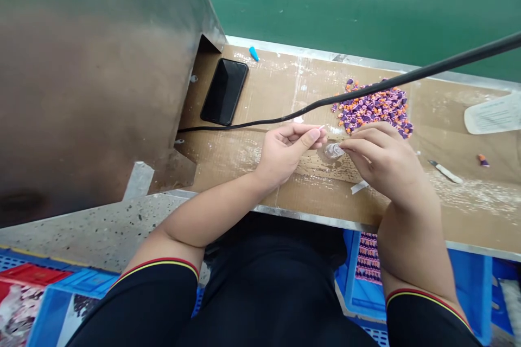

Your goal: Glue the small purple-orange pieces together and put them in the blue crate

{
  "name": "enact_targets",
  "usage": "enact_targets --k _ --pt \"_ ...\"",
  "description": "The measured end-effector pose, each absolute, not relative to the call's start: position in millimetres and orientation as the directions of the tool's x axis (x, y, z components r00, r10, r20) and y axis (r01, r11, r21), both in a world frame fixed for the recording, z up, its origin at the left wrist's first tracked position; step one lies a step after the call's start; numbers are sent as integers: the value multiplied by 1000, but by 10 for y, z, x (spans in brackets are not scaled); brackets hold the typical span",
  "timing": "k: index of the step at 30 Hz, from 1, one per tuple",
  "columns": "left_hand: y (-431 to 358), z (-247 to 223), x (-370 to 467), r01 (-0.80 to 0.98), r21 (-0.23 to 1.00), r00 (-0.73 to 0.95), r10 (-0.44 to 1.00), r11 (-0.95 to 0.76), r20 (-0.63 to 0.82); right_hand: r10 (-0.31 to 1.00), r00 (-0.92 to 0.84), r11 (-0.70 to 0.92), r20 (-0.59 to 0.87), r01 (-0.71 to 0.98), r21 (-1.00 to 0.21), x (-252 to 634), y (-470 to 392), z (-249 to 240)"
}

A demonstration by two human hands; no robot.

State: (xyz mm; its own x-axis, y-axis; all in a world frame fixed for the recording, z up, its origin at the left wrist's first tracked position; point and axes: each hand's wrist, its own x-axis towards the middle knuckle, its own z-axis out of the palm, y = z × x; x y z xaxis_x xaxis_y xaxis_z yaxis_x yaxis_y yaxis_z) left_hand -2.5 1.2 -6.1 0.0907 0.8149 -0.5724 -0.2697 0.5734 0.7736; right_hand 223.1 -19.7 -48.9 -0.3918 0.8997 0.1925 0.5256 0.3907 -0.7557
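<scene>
My left hand (287,152) is closed in a pinch, thumb against forefinger, on a small pale pink piece (321,128) whose tip just shows. Beside it, my right hand (385,160) has its fingertips pressed together at the edge of a small clear round container (334,150). What those right fingers grip, if anything, is hidden. Right behind my right hand lies a heap of small purple, pink and orange pieces (374,108). A strip of whitish tape (359,187) is stuck on the cardboard below the container.
A black cable (317,103) crosses above the cardboard-covered bench (268,92). A phone (224,92) and blue cap-like piece (254,53) lie left, near a large metal housing (101,65). Rightward are a small knife (445,171), a single purple-orange piece (483,160) and a white card (492,114).
</scene>
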Motion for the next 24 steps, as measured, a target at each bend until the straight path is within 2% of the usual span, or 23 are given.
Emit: enact_targets --k 6,10,12,18,24 --pt "9 -51 -15 -296 763 97 813 575 -575 896 -408 398 174 565 -723 2218 -218 -504" --pt "13 -64 -31 -305 742 118 797 597 -593 883 -394 454 256 575 -680 2194 -178 -473" --pt "13 -70 -39 -317 713 131 773 626 -621 896 -330 439 297 557 -705 2135 -167 -438" --pt "9 -66 -32 -368 635 173 721 679 -671 941 25 290 336 450 -845 1812 -243 -342" --pt "-5 -50 -15 -344 650 186 728 677 -660 952 74 254 298 357 -899 1656 -287 -333"
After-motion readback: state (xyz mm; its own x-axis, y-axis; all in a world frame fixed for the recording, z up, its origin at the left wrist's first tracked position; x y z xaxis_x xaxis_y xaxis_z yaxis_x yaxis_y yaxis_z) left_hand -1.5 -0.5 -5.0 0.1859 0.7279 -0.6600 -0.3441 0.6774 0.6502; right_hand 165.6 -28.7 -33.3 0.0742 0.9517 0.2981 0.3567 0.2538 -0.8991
